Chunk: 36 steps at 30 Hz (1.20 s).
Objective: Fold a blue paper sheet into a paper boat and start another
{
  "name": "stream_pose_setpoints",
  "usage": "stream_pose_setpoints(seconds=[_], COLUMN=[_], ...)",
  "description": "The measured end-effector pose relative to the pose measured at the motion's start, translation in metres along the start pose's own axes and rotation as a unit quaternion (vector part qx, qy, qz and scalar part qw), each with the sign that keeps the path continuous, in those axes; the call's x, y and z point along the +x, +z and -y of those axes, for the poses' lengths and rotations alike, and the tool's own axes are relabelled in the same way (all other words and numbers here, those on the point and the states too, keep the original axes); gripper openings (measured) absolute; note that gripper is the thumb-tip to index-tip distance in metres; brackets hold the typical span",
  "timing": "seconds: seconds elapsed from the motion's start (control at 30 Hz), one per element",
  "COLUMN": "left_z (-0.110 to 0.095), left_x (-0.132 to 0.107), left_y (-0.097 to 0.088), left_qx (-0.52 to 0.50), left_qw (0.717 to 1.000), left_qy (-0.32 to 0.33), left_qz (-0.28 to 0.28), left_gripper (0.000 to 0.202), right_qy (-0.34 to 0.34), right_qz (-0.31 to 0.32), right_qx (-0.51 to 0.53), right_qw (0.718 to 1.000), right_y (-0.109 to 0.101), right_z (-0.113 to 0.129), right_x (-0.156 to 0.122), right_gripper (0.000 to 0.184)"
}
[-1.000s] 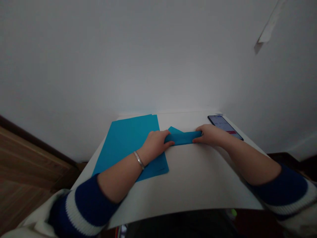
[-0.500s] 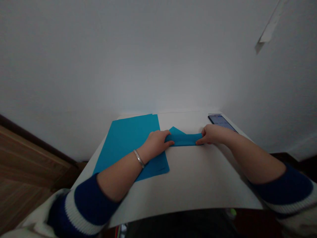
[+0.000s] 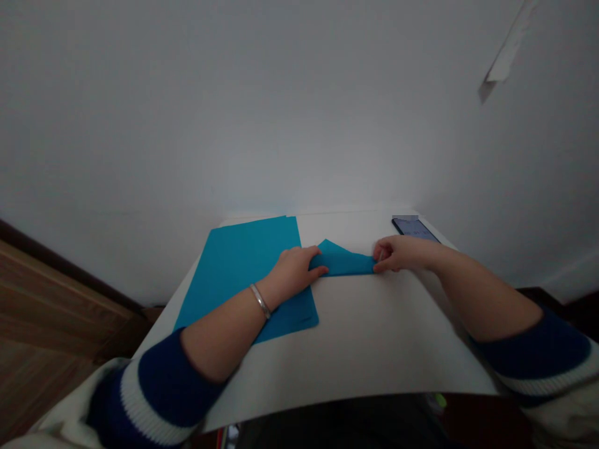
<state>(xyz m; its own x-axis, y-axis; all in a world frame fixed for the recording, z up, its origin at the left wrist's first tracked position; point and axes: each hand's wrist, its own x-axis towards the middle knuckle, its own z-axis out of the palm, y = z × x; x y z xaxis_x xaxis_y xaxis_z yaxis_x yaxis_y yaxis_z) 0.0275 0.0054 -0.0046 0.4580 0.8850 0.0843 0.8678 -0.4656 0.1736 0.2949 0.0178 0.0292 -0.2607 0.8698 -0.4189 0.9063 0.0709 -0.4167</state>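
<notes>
A folded piece of blue paper [image 3: 346,262] lies across the white table, with a pointed peak standing up near its left end. My left hand [image 3: 299,265] pinches its left end between thumb and fingers, the wrist resting over larger blue sheets. At the opposite end, my right hand [image 3: 390,252] is closed with thumb and fingertips on the paper's right tip. The fingers hide both ends of the folded piece.
Large blue sheets [image 3: 243,255] lie stacked on the left of the white table [image 3: 374,337]. A phone [image 3: 416,229] rests at the back right, partly behind my right hand. The wall [image 3: 299,112] rises directly behind the table. Wooden furniture [image 3: 42,349] stands at the left.
My right hand has shifted slightly left and its fingers have curled in more. The paper's top edge at the right now slopes down to a narrower end. My left hand stays in place.
</notes>
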Motion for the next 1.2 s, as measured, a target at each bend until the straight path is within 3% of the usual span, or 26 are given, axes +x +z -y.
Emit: stream_pose_setpoints(seconds=[0.17,0.27,0.4,0.5,0.6,0.77,1.0,1.2], left_z=[-0.001,-0.004,-0.008,-0.009,-0.007,-0.006,-0.005,-0.002], left_x=[-0.001,-0.001,-0.002,-0.003,-0.003,-0.002,-0.001,-0.001], left_y=[-0.001,-0.003,-0.011,-0.015,-0.015,-0.011,-0.009,-0.007], left_qx=[-0.001,0.002,-0.026,-0.064,-0.049,0.003,0.018,0.032], left_qw=[1.000,1.000,0.999,0.998,0.998,1.000,1.000,0.999], left_qy=[-0.004,-0.005,-0.020,-0.025,-0.020,-0.021,-0.003,0.004], left_qz=[-0.005,0.001,0.003,0.012,0.017,0.009,0.009,0.012], left_gripper=[0.035,0.032,0.037,0.041,0.038,0.031,0.029,0.029], right_qy=[-0.014,-0.034,-0.089,-0.124,-0.080,0.021,0.030,0.026], right_qz=[0.003,-0.021,-0.063,-0.029,0.012,0.018,-0.009,0.003], right_qx=[0.069,0.080,0.014,-0.004,-0.025,-0.061,-0.168,-0.173], right_qw=[0.997,0.996,0.994,0.992,0.996,0.998,0.985,0.985], right_y=[0.003,0.005,0.005,0.004,0.003,0.003,0.004,0.003], right_z=[0.005,0.006,0.009,0.011,0.013,0.018,0.022,0.019], right_x=[-0.001,-0.001,-0.001,-0.004,-0.007,-0.010,-0.010,-0.010], right_gripper=[0.045,0.039,0.029,0.027,0.028,0.033,0.037,0.034])
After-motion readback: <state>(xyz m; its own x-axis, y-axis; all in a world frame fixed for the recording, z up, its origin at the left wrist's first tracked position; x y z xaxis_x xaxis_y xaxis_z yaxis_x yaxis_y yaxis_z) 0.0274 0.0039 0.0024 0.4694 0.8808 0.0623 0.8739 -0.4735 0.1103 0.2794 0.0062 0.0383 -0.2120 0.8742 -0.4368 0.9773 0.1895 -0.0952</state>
